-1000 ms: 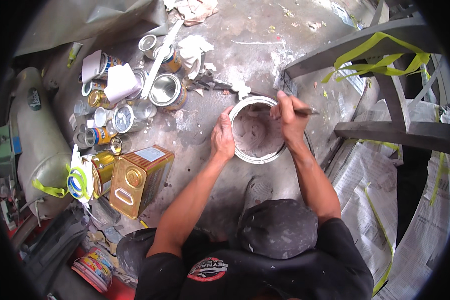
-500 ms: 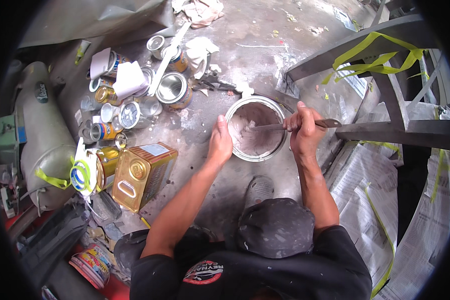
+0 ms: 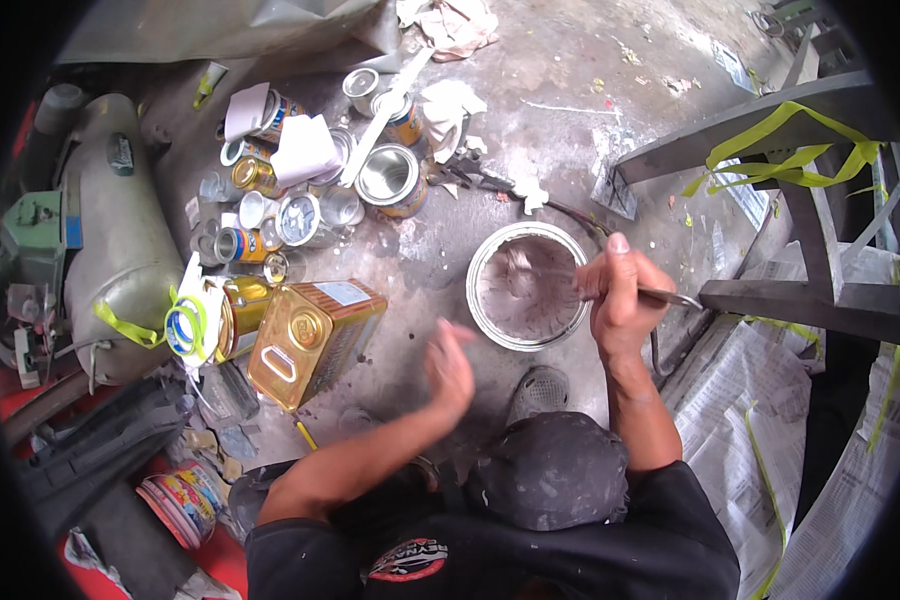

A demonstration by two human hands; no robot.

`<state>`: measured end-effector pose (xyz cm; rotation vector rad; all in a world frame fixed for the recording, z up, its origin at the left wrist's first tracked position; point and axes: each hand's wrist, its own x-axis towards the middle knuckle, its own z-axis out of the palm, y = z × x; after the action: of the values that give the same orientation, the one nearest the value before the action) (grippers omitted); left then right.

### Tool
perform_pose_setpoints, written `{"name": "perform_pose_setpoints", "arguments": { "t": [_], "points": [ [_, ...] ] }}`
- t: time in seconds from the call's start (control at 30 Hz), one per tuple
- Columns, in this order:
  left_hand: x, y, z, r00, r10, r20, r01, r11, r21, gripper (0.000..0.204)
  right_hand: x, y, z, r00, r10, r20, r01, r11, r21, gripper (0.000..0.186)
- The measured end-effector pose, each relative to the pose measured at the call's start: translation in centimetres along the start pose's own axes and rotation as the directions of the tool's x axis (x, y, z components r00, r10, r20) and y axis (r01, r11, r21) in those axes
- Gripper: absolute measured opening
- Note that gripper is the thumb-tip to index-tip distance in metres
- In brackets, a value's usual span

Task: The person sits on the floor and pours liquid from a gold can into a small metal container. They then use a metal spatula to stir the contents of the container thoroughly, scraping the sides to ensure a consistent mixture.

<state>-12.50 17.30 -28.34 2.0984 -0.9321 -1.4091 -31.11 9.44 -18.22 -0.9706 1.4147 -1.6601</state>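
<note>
A round, open metal can (image 3: 473, 312) of thick pinkish-grey paste (image 3: 526, 305) stands on the floor in front of me. My right hand (image 3: 622, 290) is closed around a long, flat stirring tool (image 3: 672, 298) above the can's right rim. The tool's handle end sticks out to the right of my fist; its other end reaches into the can, smeared by motion. My left hand (image 3: 449, 368) is off the can, at its lower left, with fingers stretched out, slightly blurred and holding nothing.
A gold rectangular tin (image 3: 305, 345) stands left of my left hand. Several opened cans (image 3: 388, 178) and clear cups crowd the floor beyond it. A grey tank (image 3: 120, 250) lies far left. At right are a metal frame (image 3: 800, 310) with yellow-green tape and newspaper sheets (image 3: 735, 400).
My left hand has let go of the can's left side and pulled back toward me. My right hand still grips the tool, now tilted differently. The whole view has shifted.
</note>
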Motion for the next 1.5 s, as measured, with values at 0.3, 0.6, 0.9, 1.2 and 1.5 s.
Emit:
{"name": "perform_pose_setpoints", "arguments": {
  "t": [0.3, 0.6, 0.9, 1.2, 1.5],
  "points": [
    [13.6, 14.1, 2.8, 0.612, 0.304, 0.730, -0.507, 0.859, 0.068, 0.076, -1.8, 7.6, -1.4, 0.997, -0.051, -0.062, 0.043, 0.991, -0.126, 0.035],
    [11.4, 6.1, -1.5, 0.923, 0.334, 0.193, -0.305, 0.938, -0.162, 0.073, 0.3, 7.7, 3.4, 0.987, -0.035, 0.158, 0.063, 0.982, -0.181, 0.040],
    [3.5, 4.7, 1.8, 0.956, -0.277, 0.098, 0.235, 0.521, -0.820, 0.101, -3.0, 5.8, 1.6, 0.923, 0.135, 0.361, -0.037, 0.964, -0.265, 0.038],
    [4.6, 2.7, 4.2, 0.985, -0.165, -0.056, 0.070, 0.667, -0.742, 0.098, 0.0, 3.4, 2.3, 0.947, -0.127, 0.295, 0.151, 0.987, -0.060, 0.037],
    [5.3, 1.8, 3.8, 0.984, -0.175, 0.041, 0.139, 0.598, -0.789, 0.096, -0.5, 5.5, 1.3, 0.893, 0.209, 0.398, -0.109, 0.960, -0.259, 0.031]
  ]
}}
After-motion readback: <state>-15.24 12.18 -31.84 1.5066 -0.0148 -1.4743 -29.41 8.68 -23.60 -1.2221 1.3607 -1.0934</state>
